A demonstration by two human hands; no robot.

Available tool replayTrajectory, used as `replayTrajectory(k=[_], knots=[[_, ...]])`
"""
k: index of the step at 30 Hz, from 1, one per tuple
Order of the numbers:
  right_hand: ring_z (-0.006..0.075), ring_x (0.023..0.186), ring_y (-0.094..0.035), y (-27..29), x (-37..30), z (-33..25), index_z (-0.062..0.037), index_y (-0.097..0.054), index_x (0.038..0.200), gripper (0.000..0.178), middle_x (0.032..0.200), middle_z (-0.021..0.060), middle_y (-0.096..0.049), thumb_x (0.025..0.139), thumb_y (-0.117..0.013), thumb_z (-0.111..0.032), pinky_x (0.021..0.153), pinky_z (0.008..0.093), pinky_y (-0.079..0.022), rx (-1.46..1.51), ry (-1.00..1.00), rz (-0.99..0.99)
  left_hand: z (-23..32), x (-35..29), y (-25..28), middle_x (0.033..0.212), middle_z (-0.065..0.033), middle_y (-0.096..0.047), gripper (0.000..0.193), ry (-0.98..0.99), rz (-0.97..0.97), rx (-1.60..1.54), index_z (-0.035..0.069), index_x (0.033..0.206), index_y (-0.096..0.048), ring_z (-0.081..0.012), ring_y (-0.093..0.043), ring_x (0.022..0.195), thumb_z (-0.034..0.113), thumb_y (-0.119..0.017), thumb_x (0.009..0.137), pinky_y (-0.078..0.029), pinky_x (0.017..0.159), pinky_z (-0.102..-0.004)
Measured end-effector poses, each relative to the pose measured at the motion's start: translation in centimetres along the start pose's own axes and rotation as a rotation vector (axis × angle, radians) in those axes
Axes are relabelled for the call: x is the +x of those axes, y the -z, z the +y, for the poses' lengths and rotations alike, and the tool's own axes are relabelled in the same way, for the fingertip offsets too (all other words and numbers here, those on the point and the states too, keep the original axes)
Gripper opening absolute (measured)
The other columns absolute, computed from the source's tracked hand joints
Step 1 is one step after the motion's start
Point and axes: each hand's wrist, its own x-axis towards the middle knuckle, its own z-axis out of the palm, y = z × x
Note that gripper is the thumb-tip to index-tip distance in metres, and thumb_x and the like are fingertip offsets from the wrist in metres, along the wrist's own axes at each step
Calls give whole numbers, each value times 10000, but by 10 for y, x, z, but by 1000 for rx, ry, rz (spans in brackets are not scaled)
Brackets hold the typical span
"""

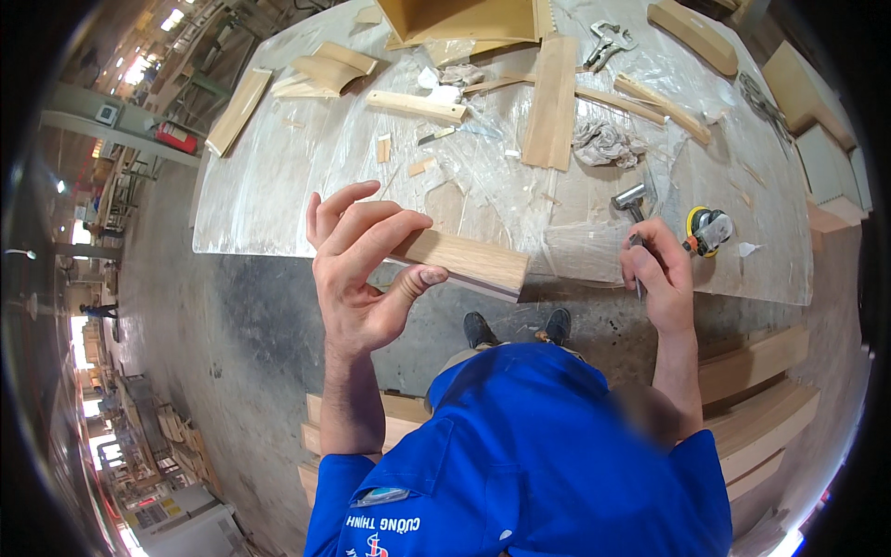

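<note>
My left hand (pixel 362 269) pinches one end of a short, light wood block (pixel 478 257) between thumb and fingers, above the near edge of the table (pixel 251 218). The block's far end points right, and a paler strip runs along its lower side. My right hand (pixel 665 278) is closed around a thin, dark, pen-like tool (pixel 637 240) whose narrow tip points down. Its exact kind is too small to make out. Just beyond that hand lies a hammer (pixel 630 196). A round yellow-and-black power sander (pixel 711 230) rests to its right.
Wood boards (pixel 551 107), a locking clamp (pixel 608 45), crumpled plastic (pixel 608 146) and a knife (pixel 437 136) litter the plastic-covered tabletop. An open wooden box (pixel 464 20) stands at the far edge. Stacked planks (pixel 756 367) lie by my right side, with more (pixel 399 408) at my left.
</note>
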Motion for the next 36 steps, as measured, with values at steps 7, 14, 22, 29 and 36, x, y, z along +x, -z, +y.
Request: replayTrajectory(k=[7,14,22,29,36], knots=[[36,630,-438,15,-23,6,-48,-637,1194,182,739,-45,-514,1067,-593,-170,572,213,-347,21,-57,141,3,1,3,1080,-78,-722,579,-14,-20,58,110,1099,-801,-355,-562,1314,603,-819,796,-202,1225,-619],[47,626,-444,30,-36,13,-44,-618,1110,161,750,-31,-509,1067,-612,-199,565,218,-366,54,-17,234,0,4,1,1030,-95,-701,498,-62,5,29,76,1071,-790,-340,-588,1209,429,-767,721,-244,1202,-607],[60,617,-462,41,-51,15,-78,-571,983,160,748,-9,-517,1063,-623,-206,541,235,-373,168,-24,342,0,3,-4,1010,-93,-690,501,-63,51,24,66,1040,-791,-326,-586,1155,415,-762,682,-275,1175,-584],[32,592,-430,61,-68,31,-82,-588,956,222,726,-39,-496,1096,-596,-254,510,217,-332,45,-98,437,3,5,-1,1017,-63,-712,457,-49,45,14,118,1076,-812,-313,-596,1184,417,-803,732,-210,1209,-582],[37,587,-488,105,-87,48,-35,-710,1107,181,784,-32,-591,1083,-577,-155,497,221,-355,-277,-185,645,11,5,6,1131,-128,-733,518,-1,-34,123,47,1185,-782,-402,-567,1340,430,-742,839,-158,1254,-588]])
